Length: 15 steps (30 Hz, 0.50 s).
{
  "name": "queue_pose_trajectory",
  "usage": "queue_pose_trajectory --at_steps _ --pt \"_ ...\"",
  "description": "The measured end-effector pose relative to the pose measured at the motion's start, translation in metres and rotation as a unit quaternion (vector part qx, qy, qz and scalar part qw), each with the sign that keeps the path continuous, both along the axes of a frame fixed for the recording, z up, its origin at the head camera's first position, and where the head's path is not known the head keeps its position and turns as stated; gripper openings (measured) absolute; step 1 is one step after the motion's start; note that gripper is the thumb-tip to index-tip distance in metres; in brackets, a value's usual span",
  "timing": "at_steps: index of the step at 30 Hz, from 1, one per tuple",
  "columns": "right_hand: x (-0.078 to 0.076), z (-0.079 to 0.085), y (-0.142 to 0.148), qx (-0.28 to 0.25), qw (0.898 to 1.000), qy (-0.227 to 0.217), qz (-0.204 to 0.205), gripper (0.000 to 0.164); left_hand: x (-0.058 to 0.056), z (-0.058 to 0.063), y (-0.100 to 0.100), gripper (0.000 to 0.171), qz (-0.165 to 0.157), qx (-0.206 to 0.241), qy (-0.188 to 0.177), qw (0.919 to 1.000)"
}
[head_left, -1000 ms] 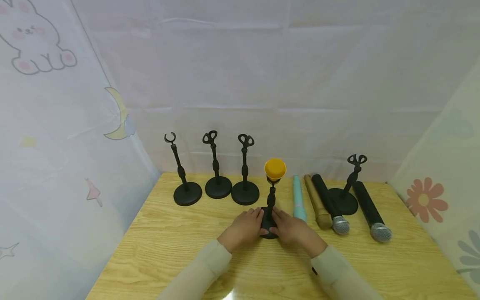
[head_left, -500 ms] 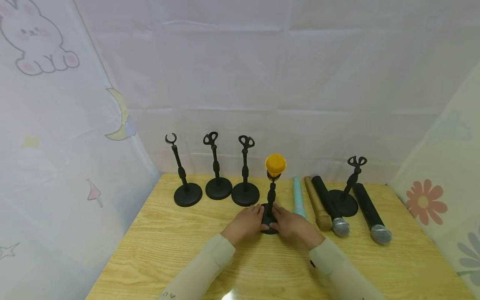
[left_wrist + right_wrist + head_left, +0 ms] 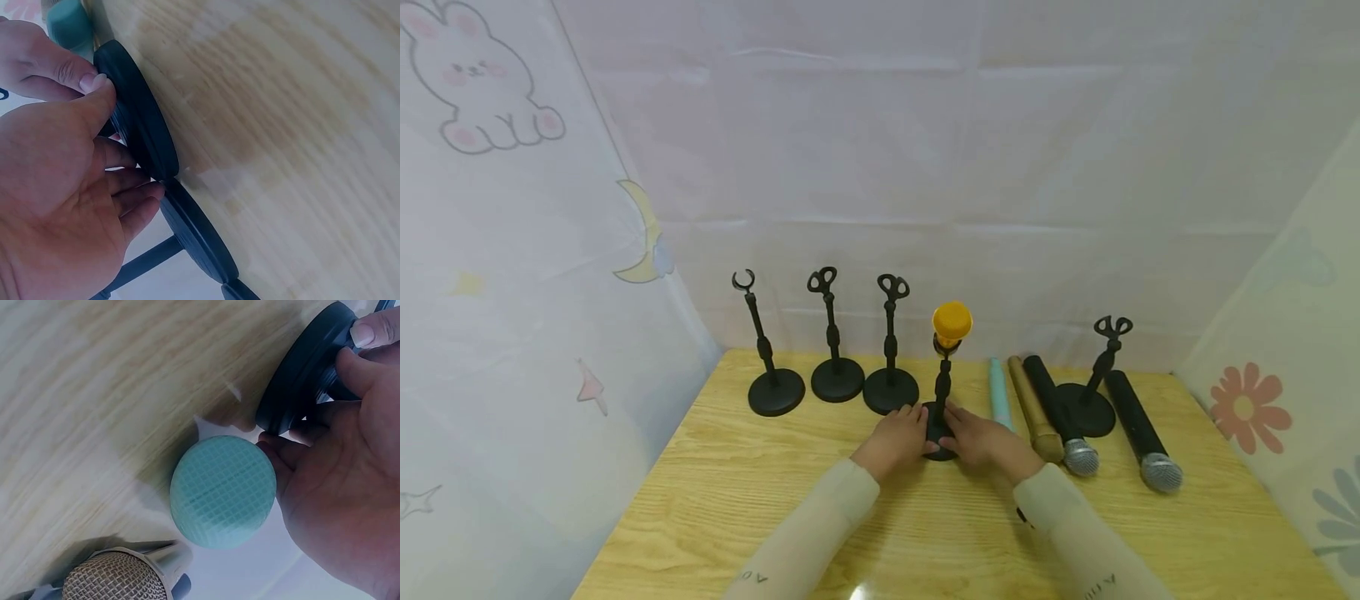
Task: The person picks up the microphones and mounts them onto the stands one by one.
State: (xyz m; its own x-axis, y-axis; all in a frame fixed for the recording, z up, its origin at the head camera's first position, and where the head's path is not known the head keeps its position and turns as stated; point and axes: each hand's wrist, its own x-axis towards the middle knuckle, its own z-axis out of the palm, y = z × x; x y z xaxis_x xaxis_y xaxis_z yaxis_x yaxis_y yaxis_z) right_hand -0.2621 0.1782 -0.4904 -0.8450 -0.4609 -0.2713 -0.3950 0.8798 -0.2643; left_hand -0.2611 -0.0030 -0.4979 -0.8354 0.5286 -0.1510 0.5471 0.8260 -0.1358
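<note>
Near the middle of the worktop (image 3: 737,500), the left hand (image 3: 893,440) and the right hand (image 3: 981,440) grasp the round base (image 3: 140,115) of a black stand (image 3: 942,385) from opposite sides; its clip carries a yellow microphone (image 3: 952,322). Only the head view lets me see that microphone, plus 3 more stands (image 3: 837,380) to the left. It loses the head of the teal microphone (image 3: 223,492) behind the right hand, yet the right wrist view shows that grid-patterned end plainly, with the gold microphone (image 3: 115,578) near it. Up close, the left wrist view puts a neighbouring base (image 3: 199,231) right by the held 1; whether they touch, I can't tell.
</note>
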Motion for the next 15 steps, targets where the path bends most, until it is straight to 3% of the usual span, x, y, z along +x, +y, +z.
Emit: queue_pose_trajectory --at_steps 15 --pt "-0.018 -0.002 0.004 -0.015 1.0 -0.01 0.002 0.064 -0.013 0.002 0.011 0.073 0.001 -0.059 0.006 0.9982"
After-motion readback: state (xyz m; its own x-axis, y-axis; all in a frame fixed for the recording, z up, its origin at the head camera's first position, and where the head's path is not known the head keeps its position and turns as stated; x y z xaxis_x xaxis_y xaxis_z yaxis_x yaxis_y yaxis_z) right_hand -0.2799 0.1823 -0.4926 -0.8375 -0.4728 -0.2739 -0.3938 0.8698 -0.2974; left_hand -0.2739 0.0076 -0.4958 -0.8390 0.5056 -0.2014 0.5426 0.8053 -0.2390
